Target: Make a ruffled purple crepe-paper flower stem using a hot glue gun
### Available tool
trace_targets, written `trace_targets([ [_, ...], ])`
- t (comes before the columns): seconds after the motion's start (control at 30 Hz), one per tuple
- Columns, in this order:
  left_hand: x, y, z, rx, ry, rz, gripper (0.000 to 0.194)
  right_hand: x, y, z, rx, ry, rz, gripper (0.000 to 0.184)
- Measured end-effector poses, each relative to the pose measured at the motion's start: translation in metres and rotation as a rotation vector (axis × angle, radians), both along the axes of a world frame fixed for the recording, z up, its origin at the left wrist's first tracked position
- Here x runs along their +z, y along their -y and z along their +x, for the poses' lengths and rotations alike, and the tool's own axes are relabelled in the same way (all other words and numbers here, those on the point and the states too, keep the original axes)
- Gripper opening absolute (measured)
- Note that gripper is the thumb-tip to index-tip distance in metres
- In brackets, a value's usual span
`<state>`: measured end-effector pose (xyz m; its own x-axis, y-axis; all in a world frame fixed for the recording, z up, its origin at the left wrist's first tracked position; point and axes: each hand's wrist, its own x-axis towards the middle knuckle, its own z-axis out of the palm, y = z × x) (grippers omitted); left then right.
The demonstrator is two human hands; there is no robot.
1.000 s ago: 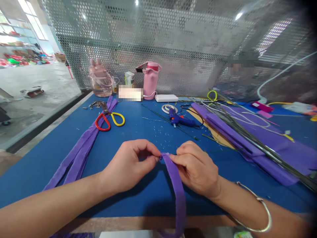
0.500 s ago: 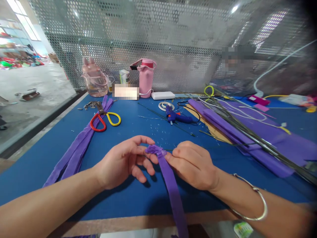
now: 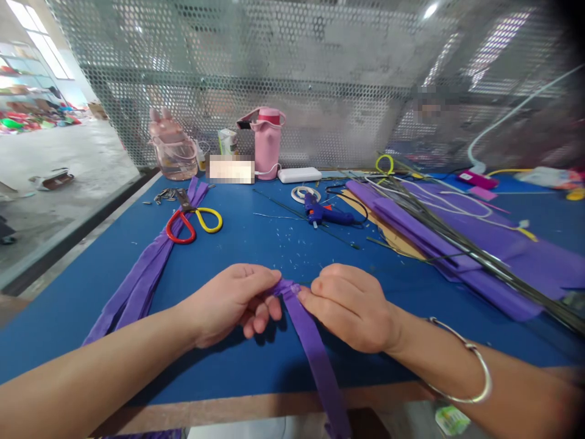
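Observation:
My left hand [image 3: 242,300] pinches the gathered end of a purple strip [image 3: 315,353] between thumb and fingers. The strip looks like thin crepe paper or cloth and hangs down over the table's front edge. My right hand [image 3: 350,308] is closed beside the bunched part, its thumb and forefinger pressed against the strip. A thin dark green wire stem [image 3: 441,260] seems to run through that fist, its tip hidden in the purple folds. Scissors [image 3: 194,224] with one red and one yellow handle lie open on more purple strips [image 3: 137,280] at the left.
On the blue table [image 3: 219,378] a blue glue gun [image 3: 329,213] lies behind my hands. Purple sheets [image 3: 411,244] and a bundle of stems [image 3: 484,262] cover the right. Along the perforated panel [image 3: 320,79] stand a pink bottle [image 3: 267,146] and a clear pinkish bottle [image 3: 176,152].
My left thumb and fingers have closed on the strip's gathered end, which they only touched loosely before. My right hand has shifted slightly left, still gripping.

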<state>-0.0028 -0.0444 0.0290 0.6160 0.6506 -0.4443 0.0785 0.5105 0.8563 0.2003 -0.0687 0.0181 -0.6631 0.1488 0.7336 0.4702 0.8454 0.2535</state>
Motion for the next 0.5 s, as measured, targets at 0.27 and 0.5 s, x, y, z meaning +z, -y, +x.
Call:
trace_targets([
  [0.27,0.001,0.002,-0.002,0.065,0.015,0.251,0.015,-0.008,-0.002,0.003,-0.032,-0.080,-0.117,0.009],
  [0.5,-0.005,0.011,-0.006,-0.026,-0.135,0.777,0.015,-0.010,0.002,0.001,-0.048,-0.135,-0.163,0.008],
])
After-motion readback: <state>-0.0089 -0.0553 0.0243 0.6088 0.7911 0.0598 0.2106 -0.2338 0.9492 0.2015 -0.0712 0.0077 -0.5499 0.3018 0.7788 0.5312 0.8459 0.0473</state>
